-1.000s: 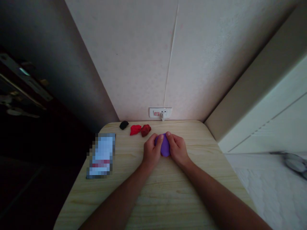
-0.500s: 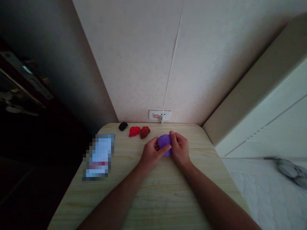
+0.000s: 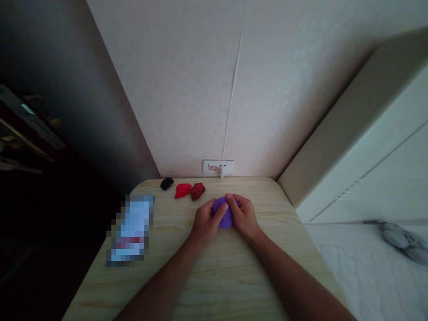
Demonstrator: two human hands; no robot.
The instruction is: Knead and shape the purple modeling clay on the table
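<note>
A flat, rounded purple piece, which looks like modelling clay (image 3: 224,218), is held between both hands above the far half of the wooden table (image 3: 220,276). My left hand (image 3: 204,223) grips its left side, thumb across the front. On the right edge, my right hand (image 3: 244,214) closes with its thumb pressed on the top. The fingers behind the piece are partly hidden. Beyond the hands, toward the wall, lie a dark red lump (image 3: 198,191), a bright red lump (image 3: 183,191) and a small black lump (image 3: 166,183).
A pixelated phone-like device (image 3: 132,229) lies at the table's left side. Against the back wall sits a socket (image 3: 218,167) with a plug in it. A pale cabinet-like panel (image 3: 334,147) and a white quilted surface (image 3: 347,276) are on the right; a dark door stands left.
My right thumb has come down onto the purple piece, and my left thumb has shifted up over its front. The view has tilted slightly, so everything sits a little lower and further left.
</note>
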